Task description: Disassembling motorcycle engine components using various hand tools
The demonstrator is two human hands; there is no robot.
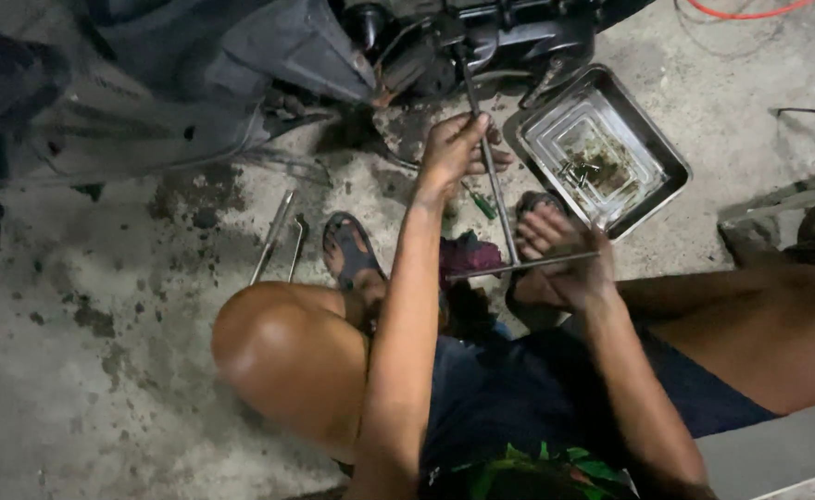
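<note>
Two bare hands are working a long T-handled wrench over a rough concrete floor that is showing dark oily stains and patches. The left hand is gripping the wrench's shaft high up, fingers wrapped around it, near where the far end is meeting the dark underside of a motorcycle. The right hand is closing its fingers around the crossbar at the near end. The person is squatting, knees wide, feet in sandals resting on the floor. To the right, a square metal tray is lying on the concrete, holding a few small parts. To the left of the feet, two slim metal tools are lying side by side. An orange cable is curving across the far right.
</note>
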